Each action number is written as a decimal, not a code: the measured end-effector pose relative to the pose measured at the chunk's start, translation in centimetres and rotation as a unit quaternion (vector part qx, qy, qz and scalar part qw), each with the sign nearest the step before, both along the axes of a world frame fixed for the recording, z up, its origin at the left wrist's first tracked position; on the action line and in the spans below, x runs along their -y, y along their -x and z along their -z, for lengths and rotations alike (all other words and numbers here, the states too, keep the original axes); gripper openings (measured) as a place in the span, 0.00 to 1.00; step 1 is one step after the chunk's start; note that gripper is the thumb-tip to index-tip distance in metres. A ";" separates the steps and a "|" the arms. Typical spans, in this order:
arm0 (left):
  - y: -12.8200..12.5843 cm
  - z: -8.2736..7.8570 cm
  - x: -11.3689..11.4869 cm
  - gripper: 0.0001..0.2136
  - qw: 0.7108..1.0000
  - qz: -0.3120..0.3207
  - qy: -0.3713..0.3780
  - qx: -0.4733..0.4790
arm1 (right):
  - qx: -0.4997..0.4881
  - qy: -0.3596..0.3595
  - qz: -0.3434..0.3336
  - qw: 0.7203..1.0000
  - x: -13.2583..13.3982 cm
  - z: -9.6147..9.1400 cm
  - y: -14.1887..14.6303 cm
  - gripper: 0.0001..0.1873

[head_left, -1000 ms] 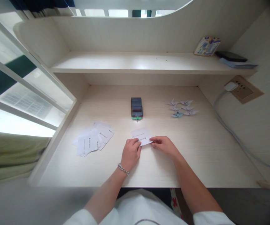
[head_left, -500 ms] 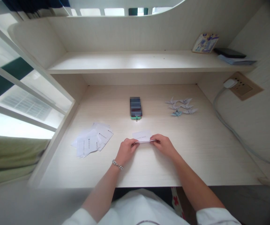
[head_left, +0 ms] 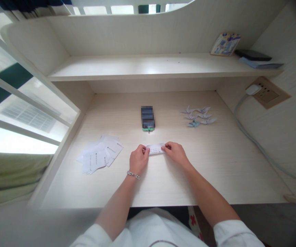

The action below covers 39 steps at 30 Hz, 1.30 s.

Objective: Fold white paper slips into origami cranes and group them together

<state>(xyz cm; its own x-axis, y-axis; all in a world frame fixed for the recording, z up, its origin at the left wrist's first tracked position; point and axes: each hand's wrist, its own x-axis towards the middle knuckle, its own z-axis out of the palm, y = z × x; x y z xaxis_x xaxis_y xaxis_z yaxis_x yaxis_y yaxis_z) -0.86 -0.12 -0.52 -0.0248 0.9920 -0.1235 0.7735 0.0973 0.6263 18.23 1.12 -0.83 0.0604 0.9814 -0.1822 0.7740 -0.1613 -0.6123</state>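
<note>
A small white slip of paper (head_left: pixel 155 149) lies folded to a narrow strip on the pale desk (head_left: pixel 214 164). My left hand (head_left: pixel 138 159), with a bracelet at the wrist, pinches its left end. My right hand (head_left: pixel 175 153) pinches its right end. Both hands rest on the desk. A loose pile of similar white slips (head_left: pixel 99 156) lies to the left. A phone (head_left: pixel 147 118) stands just behind the strip. Several folded paper cranes (head_left: pixel 198 116) sit at the back right.
A shelf (head_left: pixel 150 67) runs above the desk and carries a printed card (head_left: pixel 225 43), a dark case (head_left: pixel 253 55) and papers. A wall socket (head_left: pixel 266 96) with a plug and grey cable (head_left: pixel 253 140) is at the right. A window (head_left: pixel 16 103) stands left.
The paper slip has been folded from an open sheet into a narrow strip. Both hands have moved slightly forward and closed in on its two ends.
</note>
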 end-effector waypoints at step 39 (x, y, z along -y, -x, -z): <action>0.2 0.3 -0.8 0.09 0.998 -0.061 0.026 -0.018 | 0.044 0.033 0.077 0.996 -0.5 -0.7 1.0 0.11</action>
